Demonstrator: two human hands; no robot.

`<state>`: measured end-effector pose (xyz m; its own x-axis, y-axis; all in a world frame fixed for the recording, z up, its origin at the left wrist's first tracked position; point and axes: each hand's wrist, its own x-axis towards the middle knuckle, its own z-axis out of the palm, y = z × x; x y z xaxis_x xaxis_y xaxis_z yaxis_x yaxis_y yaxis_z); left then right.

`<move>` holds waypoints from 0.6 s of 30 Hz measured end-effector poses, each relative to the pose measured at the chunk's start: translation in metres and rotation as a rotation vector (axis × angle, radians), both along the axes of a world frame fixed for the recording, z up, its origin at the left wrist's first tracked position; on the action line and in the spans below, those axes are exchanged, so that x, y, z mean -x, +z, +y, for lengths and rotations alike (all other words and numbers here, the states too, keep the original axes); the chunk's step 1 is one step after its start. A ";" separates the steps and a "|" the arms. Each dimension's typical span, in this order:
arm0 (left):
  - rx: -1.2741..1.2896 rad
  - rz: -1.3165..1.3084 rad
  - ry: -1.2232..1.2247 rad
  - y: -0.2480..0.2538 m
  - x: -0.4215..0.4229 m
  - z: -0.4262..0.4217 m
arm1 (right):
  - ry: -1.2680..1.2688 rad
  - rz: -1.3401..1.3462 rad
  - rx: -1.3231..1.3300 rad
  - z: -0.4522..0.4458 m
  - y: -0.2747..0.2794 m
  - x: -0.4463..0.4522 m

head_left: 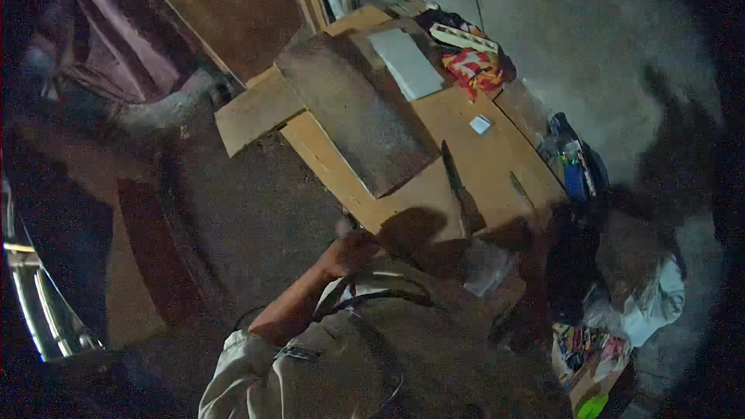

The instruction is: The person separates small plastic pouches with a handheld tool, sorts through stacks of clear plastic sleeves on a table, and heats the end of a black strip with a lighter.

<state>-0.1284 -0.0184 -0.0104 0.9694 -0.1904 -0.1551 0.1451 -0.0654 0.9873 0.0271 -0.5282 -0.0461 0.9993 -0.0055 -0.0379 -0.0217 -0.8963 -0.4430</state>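
Note:
My left hand (353, 254) is drawn in close to my chest, at the near edge of the cardboard. Its fingers look curled closed, and shadow hides whatever may be in them. Just beyond it lies a tan cardboard sheet (330, 159). On that sheet rests a dark, flat rectangular board (357, 116), set at a slant. A pale flat rectangle (407, 64) lies past the board, and a small white square (480, 124) is to its right. Nowhere in the picture can I make out my right hand.
Red and yellow patterned cloth (475, 70) is bunched at the far edge. A bag of small items (574, 167) stands at the right edge. A clear plastic bag (489, 268) lies near my body, and a white bag (656, 302) sits lower right. Draped fabric (128, 46) is upper left.

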 end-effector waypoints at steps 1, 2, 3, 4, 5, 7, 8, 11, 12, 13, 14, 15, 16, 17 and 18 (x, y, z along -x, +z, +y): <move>-0.088 0.004 0.040 0.001 0.000 0.000 | 0.000 -0.007 0.001 0.002 0.001 -0.001; -0.091 0.000 0.054 0.003 -0.001 0.000 | -0.007 -0.010 0.003 0.001 0.002 0.001; -0.070 0.039 0.065 0.010 -0.003 -0.001 | -0.017 -0.011 0.008 0.001 0.002 0.003; -0.050 0.078 0.075 0.017 -0.004 -0.001 | -0.022 -0.013 0.011 0.002 0.004 0.004; -0.052 0.074 0.086 0.023 -0.005 0.002 | -0.026 -0.018 0.012 0.003 0.005 0.005; -0.104 0.250 0.035 0.030 -0.008 0.006 | -0.030 -0.025 0.011 0.005 0.008 0.006; -0.105 0.249 0.046 0.033 -0.006 0.006 | -0.032 -0.027 0.007 0.004 0.010 0.007; -0.074 0.220 0.091 0.020 -0.004 0.014 | -0.034 -0.041 0.011 0.007 0.014 0.008; -0.022 0.203 0.057 0.001 -0.003 0.019 | -0.036 -0.043 0.012 0.008 0.015 0.009; 0.030 0.184 0.022 -0.004 -0.003 0.021 | -0.036 -0.047 0.009 0.009 0.016 0.009; 0.031 0.184 0.025 -0.008 -0.001 0.022 | -0.034 -0.051 0.009 0.010 0.017 0.010; 0.010 0.324 0.093 -0.005 0.000 0.022 | -0.037 -0.056 0.007 0.010 0.019 0.010; -0.011 0.464 0.161 -0.003 0.001 0.022 | -0.038 -0.059 0.010 0.010 0.021 0.011; -0.010 0.464 0.164 0.001 0.004 0.023 | -0.035 -0.064 0.007 0.011 0.021 0.011; 0.022 0.409 0.168 0.006 0.008 0.026 | -0.040 -0.068 0.012 0.010 0.021 0.012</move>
<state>-0.1359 0.0075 -0.0039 0.8466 -0.0435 -0.5304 0.5313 0.0130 0.8471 0.0149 -0.5182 -0.0248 0.9985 -0.0451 0.0307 -0.0273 -0.9004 -0.4342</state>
